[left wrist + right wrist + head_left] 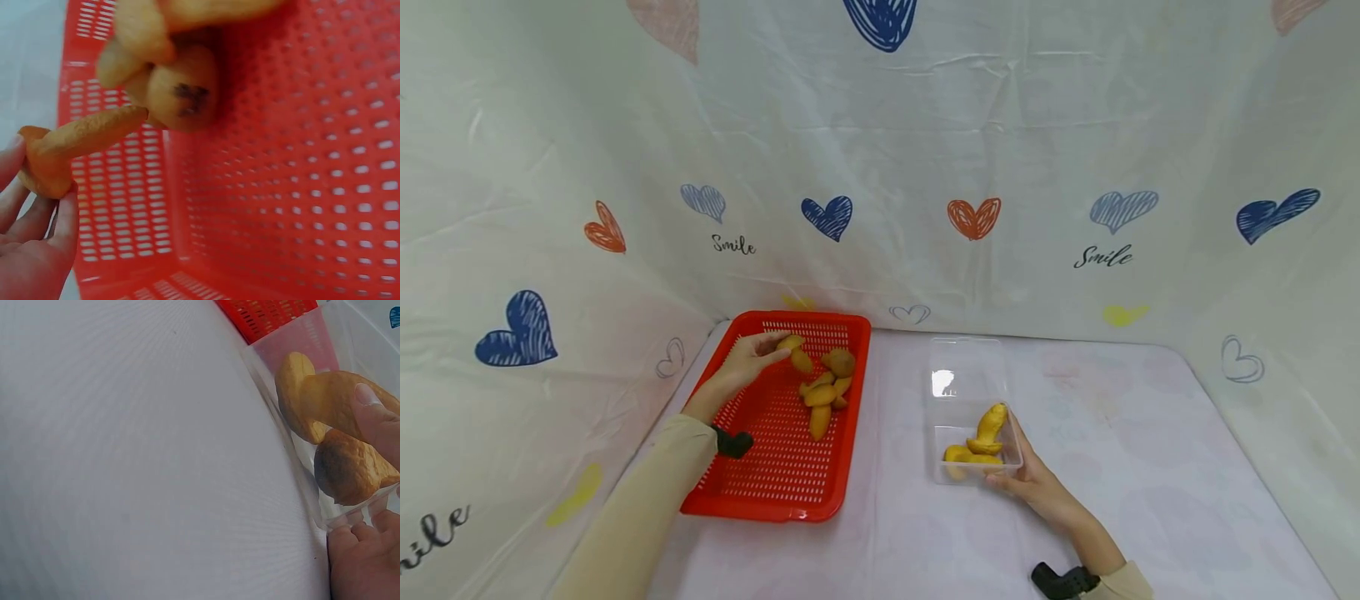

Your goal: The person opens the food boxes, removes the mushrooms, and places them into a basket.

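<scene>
My left hand (745, 360) is over the far left part of the red basket (703, 503). Its thumb and fingers pinch the cap of a yellow-brown mushroom (90, 134), whose stem points at the other mushrooms in the left wrist view. Several more mushrooms (821, 396) lie heaped along the basket's right side. On the right, my right hand (1041, 492) grips the right side of a clear plastic box (942, 475). Inside the box are a few yellow mushrooms (991, 423), one standing on its cap. The right thumb (378, 419) overlaps a mushroom stem in the right wrist view.
The box's clear lid (966, 367) lies folded open behind it. A white cloth (1120, 450) covers the table, and a curtain printed with hearts (910, 142) hangs along the back and left. Each wrist wears a black device (1063, 581).
</scene>
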`<state>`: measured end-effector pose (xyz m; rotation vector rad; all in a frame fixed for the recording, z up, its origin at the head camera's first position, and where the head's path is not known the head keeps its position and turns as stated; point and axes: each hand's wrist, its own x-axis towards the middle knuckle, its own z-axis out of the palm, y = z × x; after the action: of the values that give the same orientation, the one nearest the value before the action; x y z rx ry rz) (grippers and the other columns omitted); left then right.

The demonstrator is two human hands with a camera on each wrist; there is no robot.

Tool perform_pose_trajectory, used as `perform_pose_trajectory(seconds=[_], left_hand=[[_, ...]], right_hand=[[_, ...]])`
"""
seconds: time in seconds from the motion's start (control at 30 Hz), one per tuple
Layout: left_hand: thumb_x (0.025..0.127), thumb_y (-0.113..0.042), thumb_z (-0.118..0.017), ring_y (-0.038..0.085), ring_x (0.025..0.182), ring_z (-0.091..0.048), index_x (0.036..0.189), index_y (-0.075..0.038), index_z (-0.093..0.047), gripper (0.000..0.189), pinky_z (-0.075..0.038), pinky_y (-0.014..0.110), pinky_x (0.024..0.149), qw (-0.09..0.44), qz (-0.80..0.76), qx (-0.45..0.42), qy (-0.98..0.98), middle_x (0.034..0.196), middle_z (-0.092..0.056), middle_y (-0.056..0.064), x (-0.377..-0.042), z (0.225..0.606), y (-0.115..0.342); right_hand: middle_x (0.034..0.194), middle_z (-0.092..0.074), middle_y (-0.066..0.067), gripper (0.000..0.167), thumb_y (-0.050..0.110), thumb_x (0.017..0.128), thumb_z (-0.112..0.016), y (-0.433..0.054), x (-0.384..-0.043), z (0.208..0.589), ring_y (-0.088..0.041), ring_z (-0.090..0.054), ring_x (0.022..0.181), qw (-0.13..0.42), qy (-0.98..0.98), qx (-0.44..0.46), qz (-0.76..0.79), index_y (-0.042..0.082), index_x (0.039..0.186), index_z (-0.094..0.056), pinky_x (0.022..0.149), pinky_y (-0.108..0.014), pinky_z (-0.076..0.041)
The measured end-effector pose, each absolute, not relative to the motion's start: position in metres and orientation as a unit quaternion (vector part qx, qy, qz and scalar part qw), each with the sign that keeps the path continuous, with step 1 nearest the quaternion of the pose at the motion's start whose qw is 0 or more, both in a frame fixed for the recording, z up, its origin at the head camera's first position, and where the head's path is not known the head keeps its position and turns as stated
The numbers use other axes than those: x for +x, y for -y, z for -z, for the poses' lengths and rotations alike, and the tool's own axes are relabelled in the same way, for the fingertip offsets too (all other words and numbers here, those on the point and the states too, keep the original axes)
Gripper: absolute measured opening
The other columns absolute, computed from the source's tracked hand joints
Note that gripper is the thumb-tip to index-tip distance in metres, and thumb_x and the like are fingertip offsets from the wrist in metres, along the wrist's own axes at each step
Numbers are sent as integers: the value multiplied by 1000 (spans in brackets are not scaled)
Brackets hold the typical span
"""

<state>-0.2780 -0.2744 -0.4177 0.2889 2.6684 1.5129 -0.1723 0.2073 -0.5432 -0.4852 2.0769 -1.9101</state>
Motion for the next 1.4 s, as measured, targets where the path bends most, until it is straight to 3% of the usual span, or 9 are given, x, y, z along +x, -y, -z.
perform_pose_trajectory(seconds=[0.37, 0.77, 1.07, 1.4], left_hand=[[104, -7, -53, 47, 131, -44, 143, 15, -40, 47, -39, 54, 108, 85, -461, 92, -879, 143, -45, 33, -289, 444, 278], [104, -3, -51, 50, 135, -36, 142, 20, -35, 48, -35, 56, 110, 79, -448, 65, -888, 145, -38, 38, -291, 441, 280], [101, -11, -59, 46, 139, -34, 148, 12, -35, 57, -33, 55, 112, 72, -447, 48, -890, 151, -37, 31, -294, 426, 268], [96, -18, -69, 39, 141, -36, 149, -2, -42, 62, -34, 51, 112, 78, -480, 103, -868, 153, -41, 20, -288, 396, 217]], right_hand=[[162, 22, -16, 110, 3, 92, -71, -207, -173, 543, -57, 3, 142, 136, -721, -167, 658, 25, 160, 13, 91, -22, -50], [163, 19, -15, 109, 6, 92, -72, -207, -171, 541, -57, 4, 142, 135, -735, -161, 645, 28, 160, 11, 94, -20, -45], [163, 21, -13, 109, 3, 92, -70, -208, -172, 542, -58, 4, 142, 135, -726, -170, 653, 27, 160, 12, 91, -22, -49], [163, 22, -15, 109, 5, 92, -71, -208, -172, 542, -59, 7, 141, 134, -731, -166, 649, 26, 160, 11, 93, -21, -47]])
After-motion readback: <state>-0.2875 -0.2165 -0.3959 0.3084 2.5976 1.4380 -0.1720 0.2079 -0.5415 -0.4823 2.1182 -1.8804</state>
